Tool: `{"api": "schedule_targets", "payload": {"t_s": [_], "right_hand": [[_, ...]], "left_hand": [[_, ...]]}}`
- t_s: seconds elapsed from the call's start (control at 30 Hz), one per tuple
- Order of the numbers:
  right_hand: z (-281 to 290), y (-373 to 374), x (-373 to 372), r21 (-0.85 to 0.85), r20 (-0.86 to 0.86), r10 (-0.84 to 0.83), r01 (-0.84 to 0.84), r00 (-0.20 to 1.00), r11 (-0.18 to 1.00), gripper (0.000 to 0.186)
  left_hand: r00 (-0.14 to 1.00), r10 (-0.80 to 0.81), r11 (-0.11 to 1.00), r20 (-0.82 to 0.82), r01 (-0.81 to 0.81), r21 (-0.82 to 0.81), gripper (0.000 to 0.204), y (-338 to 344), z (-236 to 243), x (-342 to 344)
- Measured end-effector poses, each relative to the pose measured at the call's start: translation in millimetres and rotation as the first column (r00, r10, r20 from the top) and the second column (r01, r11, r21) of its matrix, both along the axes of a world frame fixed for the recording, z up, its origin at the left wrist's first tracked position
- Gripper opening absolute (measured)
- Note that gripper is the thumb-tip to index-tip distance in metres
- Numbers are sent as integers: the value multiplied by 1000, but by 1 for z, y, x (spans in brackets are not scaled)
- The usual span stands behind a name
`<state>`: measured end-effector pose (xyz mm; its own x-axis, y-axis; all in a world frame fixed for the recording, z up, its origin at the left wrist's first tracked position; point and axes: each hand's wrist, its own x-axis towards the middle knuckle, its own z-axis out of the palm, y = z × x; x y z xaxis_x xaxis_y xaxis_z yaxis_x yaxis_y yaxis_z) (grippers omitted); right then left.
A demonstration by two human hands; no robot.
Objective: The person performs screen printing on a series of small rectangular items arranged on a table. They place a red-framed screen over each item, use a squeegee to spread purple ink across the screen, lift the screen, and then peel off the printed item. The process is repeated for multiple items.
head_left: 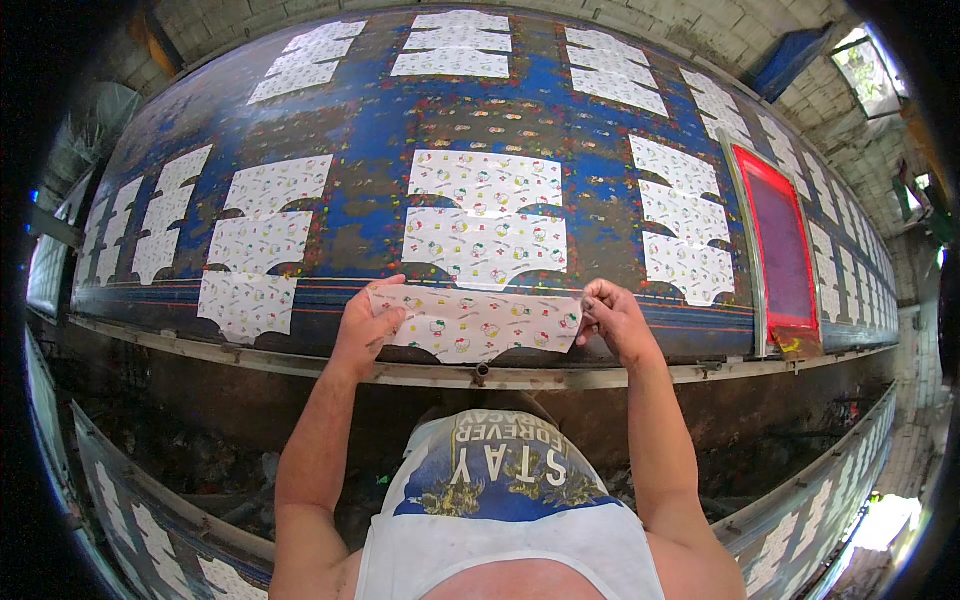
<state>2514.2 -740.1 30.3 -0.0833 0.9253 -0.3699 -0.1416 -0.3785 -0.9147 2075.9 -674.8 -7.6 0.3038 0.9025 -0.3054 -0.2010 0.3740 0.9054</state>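
Note:
A white fabric piece (478, 322) with small printed figures is stretched between my two hands at the near edge of the long printing table. My left hand (368, 322) pinches its left end, thumb on top. At the right end, my right hand (608, 318) grips the corner between thumb and curled fingers. Just beyond lie two matching fabric pieces (485, 238), flat on the table, the nearer one close to the held piece's upper edge. To the left, another printed piece (248, 303) rests at the table's near edge.
The long table (375, 140) has a blue, paint-stained surface with rows of similar cut pieces. A red-edged printing screen (778, 240) stands on it at the right. A metal rail (540, 378) runs along the near edge. Behind me are more tables with fabric pieces (150, 535).

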Motion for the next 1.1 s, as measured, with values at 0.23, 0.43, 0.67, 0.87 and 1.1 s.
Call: {"api": "schedule_targets", "payload": {"t_s": [0.23,0.43,0.67,0.87,1.1], "right_hand": [[-34,41,-20,-152,234,-103,141,967,978,21],[-37,11,-3,-72,377,-265,313,887,947,27],[-49,-43,43,126,582,-442,461,683,878,32],[-47,-66,70,246,639,-406,327,654,913,30],[-36,-48,85,284,656,-377,248,654,926,28]], "left_hand": [[975,54,998,-217,-50,23,64,27,-55,-9],[901,262,965,-346,-231,127,63,26,-66,-42],[858,474,875,-198,-435,212,54,16,-53,-79],[838,521,842,-161,-474,256,52,11,-30,-53],[835,477,839,-273,-340,426,45,-11,-1,37]]}}
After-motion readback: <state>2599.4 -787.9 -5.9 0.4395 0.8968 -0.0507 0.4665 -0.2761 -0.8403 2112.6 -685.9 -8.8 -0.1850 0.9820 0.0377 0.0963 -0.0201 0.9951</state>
